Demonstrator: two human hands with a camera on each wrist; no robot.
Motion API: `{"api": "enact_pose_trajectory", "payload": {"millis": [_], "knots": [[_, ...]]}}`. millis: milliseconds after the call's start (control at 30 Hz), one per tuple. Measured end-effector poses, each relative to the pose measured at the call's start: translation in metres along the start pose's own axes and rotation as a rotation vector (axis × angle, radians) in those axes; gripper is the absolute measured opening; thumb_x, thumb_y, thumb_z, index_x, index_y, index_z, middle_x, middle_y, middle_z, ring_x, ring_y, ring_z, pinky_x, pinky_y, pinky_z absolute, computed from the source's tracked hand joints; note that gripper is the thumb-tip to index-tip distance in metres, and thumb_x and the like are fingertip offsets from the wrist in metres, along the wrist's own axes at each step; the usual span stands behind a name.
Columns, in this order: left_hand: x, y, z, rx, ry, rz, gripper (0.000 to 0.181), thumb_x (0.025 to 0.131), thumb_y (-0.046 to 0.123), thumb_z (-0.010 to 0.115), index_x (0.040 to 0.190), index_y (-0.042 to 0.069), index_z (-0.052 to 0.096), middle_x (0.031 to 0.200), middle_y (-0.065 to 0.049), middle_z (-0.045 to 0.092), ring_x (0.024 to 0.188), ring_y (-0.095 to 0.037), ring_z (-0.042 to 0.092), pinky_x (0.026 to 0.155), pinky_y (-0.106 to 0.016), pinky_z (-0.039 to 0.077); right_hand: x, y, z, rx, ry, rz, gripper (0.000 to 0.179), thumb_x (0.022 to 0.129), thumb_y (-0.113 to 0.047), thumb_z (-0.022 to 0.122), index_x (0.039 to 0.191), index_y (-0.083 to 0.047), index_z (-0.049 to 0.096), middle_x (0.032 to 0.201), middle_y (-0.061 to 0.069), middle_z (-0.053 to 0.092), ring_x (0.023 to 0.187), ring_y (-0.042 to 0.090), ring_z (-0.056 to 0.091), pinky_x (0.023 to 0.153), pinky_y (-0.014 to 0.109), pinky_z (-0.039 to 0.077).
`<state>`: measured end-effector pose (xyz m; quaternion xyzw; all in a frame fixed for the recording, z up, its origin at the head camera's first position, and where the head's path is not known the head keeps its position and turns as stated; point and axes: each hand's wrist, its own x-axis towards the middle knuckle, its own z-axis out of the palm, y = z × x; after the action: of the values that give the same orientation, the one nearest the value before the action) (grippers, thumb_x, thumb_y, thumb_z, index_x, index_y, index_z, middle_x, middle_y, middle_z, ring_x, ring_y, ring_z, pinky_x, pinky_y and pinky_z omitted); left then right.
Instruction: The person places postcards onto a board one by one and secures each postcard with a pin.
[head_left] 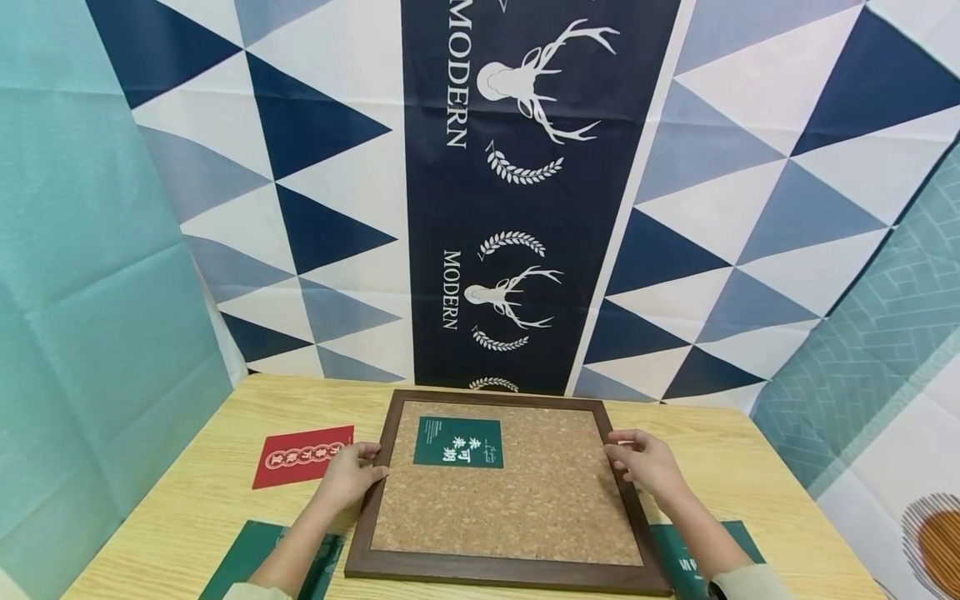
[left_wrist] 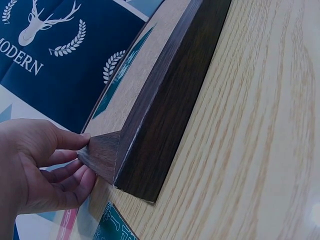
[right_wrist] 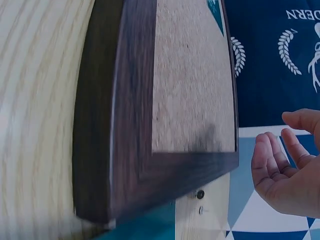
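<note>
Far L, front: dark green card (head_left: 243,554), partly hidden under L forearm, on the pale wood-grain table (head_left: 780,517). Behind it: red card (head_left: 303,457) w/ pale chars in linked rounds, just beside L hand.

L hand (head_left: 348,475): pinched frame's L rail, thumb on top, other fingers curled at outer edge.

Ctr: corkboard (head_left: 517,517), rectangular, lay face up on table between the hands. Frame (head_left: 510,568) dk brown, wood-grain look, mitred corners, deep outer side; infill speckled tan cork. Frame held the cork; on the cork, upper L, green card w/ white chars (head_left: 459,442), near L & far rails, well apart from R rail.

R hand (head_left: 648,460): at R rail, thumb & fingers parted, loosely bent, gripping nothing; R wrist view showed a gap to rail, head view overlapped it, so contact: can't tell.

Far R, front: another green card (head_left: 684,567), white chars, partly behind frame & R forearm.
</note>
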<state>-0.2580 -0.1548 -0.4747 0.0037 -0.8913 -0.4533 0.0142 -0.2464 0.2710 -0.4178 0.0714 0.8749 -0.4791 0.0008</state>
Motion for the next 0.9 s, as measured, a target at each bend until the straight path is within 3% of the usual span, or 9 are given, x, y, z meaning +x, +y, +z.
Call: {"api": "enact_pose_trajectory", "payload": {"millis": [400, 900], "knots": [[-0.001, 0.000, 0.000, -0.004, 0.000, 0.005, 0.040, 0.084, 0.006, 0.065, 0.121, -0.007, 0.057, 0.110, -0.019, 0.061, 0.102, -0.036, 0.058, 0.077, -0.042, 0.053, -0.003, 0.010, -0.020, -0.027, 0.002, 0.009, 0.046, 0.093, -0.024, 0.056, 0.127, 0.006, 0.049, 0.110, 0.020, 0.062, 0.092, 0.027, 0.062, 0.069, 0.032, 0.053], [0.000, 0.000, 0.000, -0.010, -0.006, 0.003, 0.039, 0.085, 0.005, 0.064, 0.121, -0.007, 0.057, 0.111, -0.019, 0.061, 0.106, -0.038, 0.057, 0.078, -0.042, 0.053, -0.003, 0.037, -0.045, -0.056, 0.032, 0.058, 0.049, 0.092, -0.026, 0.056, 0.126, 0.009, 0.048, 0.107, 0.020, 0.061, 0.083, 0.019, 0.063, 0.071, 0.034, 0.054]]}}
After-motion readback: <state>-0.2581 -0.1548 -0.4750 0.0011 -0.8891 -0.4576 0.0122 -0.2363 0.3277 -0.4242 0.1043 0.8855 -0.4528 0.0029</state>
